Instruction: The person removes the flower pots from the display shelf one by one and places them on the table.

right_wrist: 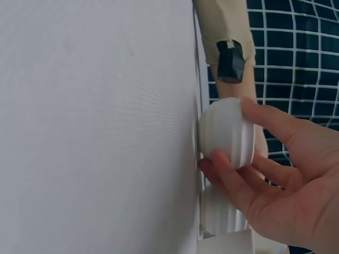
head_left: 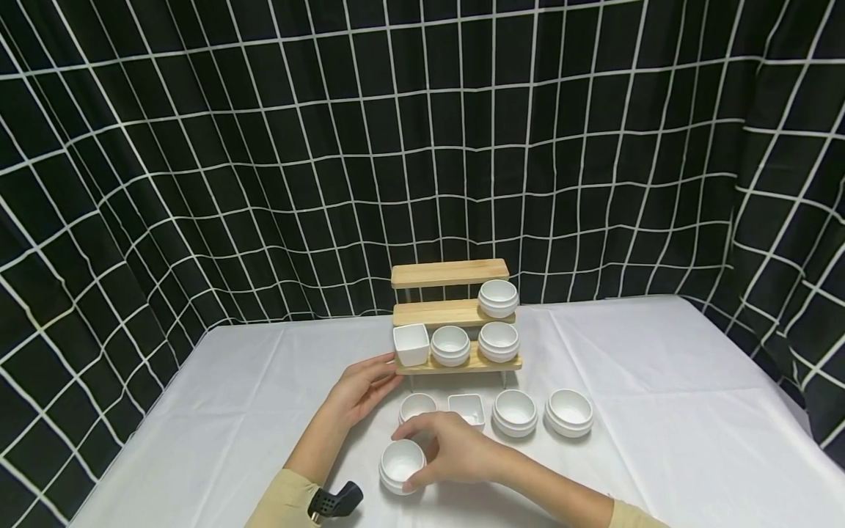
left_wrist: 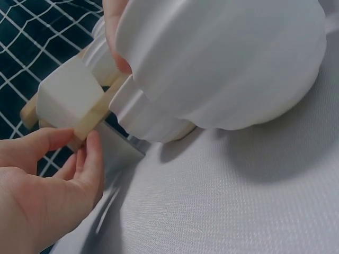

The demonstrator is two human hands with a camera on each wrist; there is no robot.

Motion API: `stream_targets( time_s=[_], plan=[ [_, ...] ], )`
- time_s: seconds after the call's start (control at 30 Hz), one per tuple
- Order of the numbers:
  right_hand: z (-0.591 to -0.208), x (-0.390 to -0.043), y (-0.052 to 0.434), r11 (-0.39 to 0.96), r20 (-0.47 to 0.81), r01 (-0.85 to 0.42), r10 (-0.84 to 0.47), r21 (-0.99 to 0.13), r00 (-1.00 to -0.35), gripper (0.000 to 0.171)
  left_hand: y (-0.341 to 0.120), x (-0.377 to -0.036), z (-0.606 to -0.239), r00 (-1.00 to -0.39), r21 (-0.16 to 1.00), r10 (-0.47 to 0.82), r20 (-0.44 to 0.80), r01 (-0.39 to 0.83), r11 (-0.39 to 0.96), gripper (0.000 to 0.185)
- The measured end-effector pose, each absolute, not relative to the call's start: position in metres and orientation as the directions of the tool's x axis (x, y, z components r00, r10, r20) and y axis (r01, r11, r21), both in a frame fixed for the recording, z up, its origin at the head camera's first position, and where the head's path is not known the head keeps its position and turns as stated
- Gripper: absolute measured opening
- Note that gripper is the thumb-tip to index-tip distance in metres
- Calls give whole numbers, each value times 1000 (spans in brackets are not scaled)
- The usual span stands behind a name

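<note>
My right hand holds a white round ribbed bowl close over the cloth. In the right wrist view, the thumb is at one side of this bowl and the fingers at the other. The left hand pinches the left end of the lowest wooden shelf of a three-tier rack, clearly seen in the left wrist view. Just above those fingertips stands a square white bowl. Two round bowls, one the middle bowl, share that shelf.
Another round bowl stands on the middle shelf's right end; the top shelf is bare. Before the rack, a square dish and several round bowls line the white cloth. A black gridded curtain hangs behind.
</note>
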State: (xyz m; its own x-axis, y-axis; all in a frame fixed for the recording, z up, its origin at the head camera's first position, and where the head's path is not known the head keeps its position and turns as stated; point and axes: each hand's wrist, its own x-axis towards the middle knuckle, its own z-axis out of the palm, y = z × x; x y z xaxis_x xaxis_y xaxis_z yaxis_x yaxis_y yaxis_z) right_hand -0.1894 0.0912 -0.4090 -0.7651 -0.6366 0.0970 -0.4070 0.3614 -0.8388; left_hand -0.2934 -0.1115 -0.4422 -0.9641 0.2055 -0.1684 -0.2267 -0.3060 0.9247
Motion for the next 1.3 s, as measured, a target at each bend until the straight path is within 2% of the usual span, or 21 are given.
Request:
stream_targets(
  time_s=[0.77, 1.3],
  plan=[
    [-408, -189, 92, 403, 160, -522, -657, -751, -737, 54, -111, -292, -440, -963, 924, 197, -183, -237, -300, 45],
    [-393, -202, 107, 344, 154, -506, -689, -791, -708, 44, -110, -291, -439, -966, 919, 182, -186, -236, -314, 45]
  ],
)
